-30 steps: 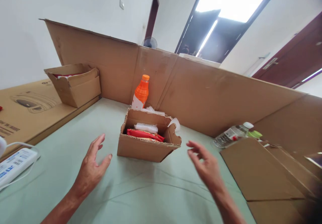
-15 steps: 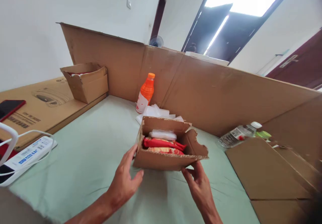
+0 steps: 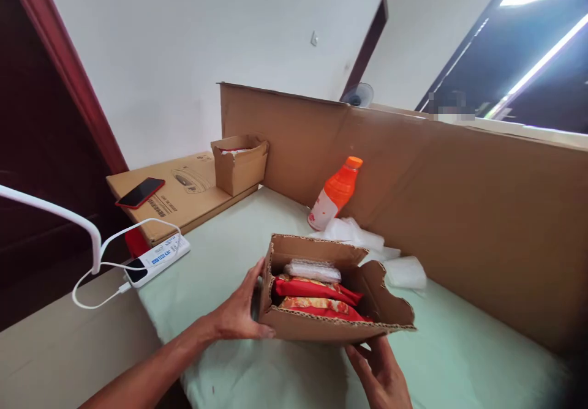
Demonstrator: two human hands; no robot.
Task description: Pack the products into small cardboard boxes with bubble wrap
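Corrugated cardboard, torn ragged along its top edge, makes up the small open box (image 3: 321,311) that the person holds over the pale green table cover (image 3: 239,250). The left hand (image 3: 239,314) grips the box's left end, fingers running up the side wall and the thumb pressed along the lower front edge. The right hand (image 3: 381,375) supports the right front corner from below with fingers curled up toward the base; how firmly they bear on it cannot quite be told, since the box hides the fingertips. Inside, red and gold packets (image 3: 316,296) lie stacked flat, with a clear wrapped bundle (image 3: 312,270) behind them. To handle the box well, it seems wise to keep it level so the packets do not slide toward the torn, splayed right flap, and to carry the weight under the base, not by the thin walls, which look liable to bend. An orange bottle (image 3: 334,192) leans against the cardboard screen (image 3: 459,201) just behind, with crumpled white wrapping (image 3: 367,247) near the box's back edge, so room there is limited. A power strip (image 3: 156,260) and its cable lie well apart to the left.
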